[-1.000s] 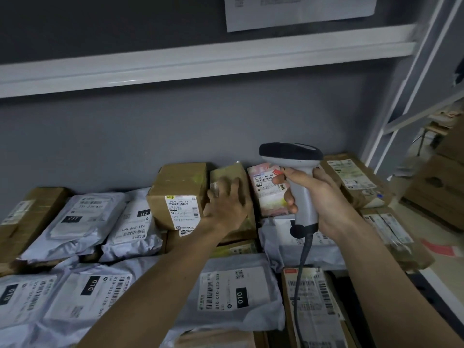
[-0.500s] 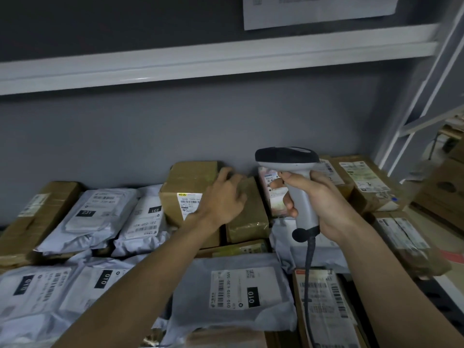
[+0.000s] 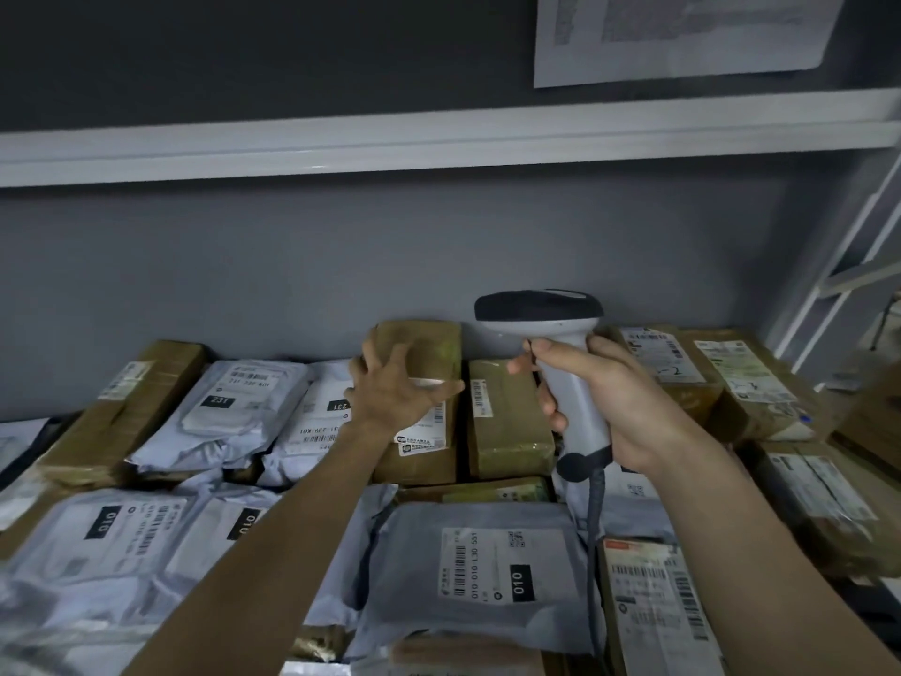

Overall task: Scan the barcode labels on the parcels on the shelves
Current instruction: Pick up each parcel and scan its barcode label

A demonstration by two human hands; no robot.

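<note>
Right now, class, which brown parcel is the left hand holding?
The taped cardboard box at the back wall, left of the scanner; the left hand grips its front.

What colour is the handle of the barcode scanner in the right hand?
Light grey, below a black head; head view shows the scanner handle.

Dim grey wall (image 3: 341, 265), white shelf rail (image 3: 439, 139), pinned paper sheet (image 3: 682, 31).

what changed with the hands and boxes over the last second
The left hand left the small brown box, now lying flat, and moved left to grip the taller cardboard box beside it. The right hand went on holding the scanner upright; the grey mailers in front stayed put.
</note>
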